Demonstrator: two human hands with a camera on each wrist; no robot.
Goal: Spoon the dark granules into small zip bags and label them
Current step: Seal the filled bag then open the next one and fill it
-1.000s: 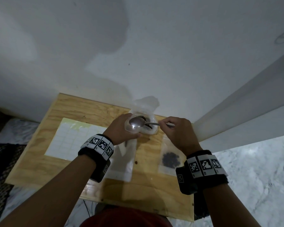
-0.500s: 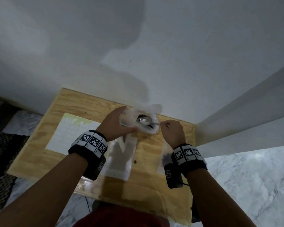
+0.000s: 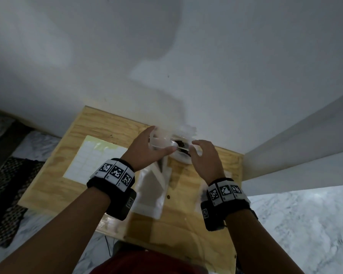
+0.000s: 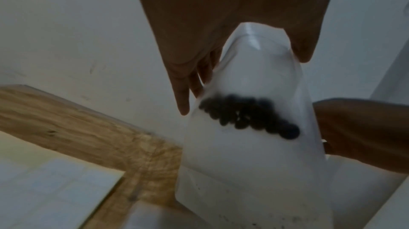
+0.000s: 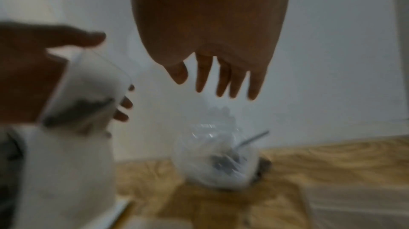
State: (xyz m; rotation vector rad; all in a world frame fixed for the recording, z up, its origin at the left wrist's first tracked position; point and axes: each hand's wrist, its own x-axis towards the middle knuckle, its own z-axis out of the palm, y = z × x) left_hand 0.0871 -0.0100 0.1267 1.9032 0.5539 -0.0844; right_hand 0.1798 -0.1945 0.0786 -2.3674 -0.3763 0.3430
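Note:
My left hand (image 3: 162,142) pinches the top of a small clear zip bag (image 4: 250,145) between thumb and fingers, just above the board. A line of dark granules (image 4: 247,115) shows inside that bag. Beside it my right hand (image 3: 194,150) hovers with straight, spread fingers (image 5: 221,82) and holds nothing. Below it a large clear plastic bag (image 5: 217,161) of dark granules (image 3: 180,144) stands at the board's back edge by the wall. The spoon lies in that bag, its handle (image 5: 254,139) sticking out to the right.
A white label sheet (image 3: 95,161) lies on the left of the wooden board (image 3: 67,190). Empty zip bags (image 3: 152,192) lie in the middle, and another bag with granules (image 3: 201,191) lies partly under my right wrist. A white wall rises right behind the board.
My right hand carried the spoon from the small bag into the large bag, then let go of it and opened. The left hand keeps hold of the small bag.

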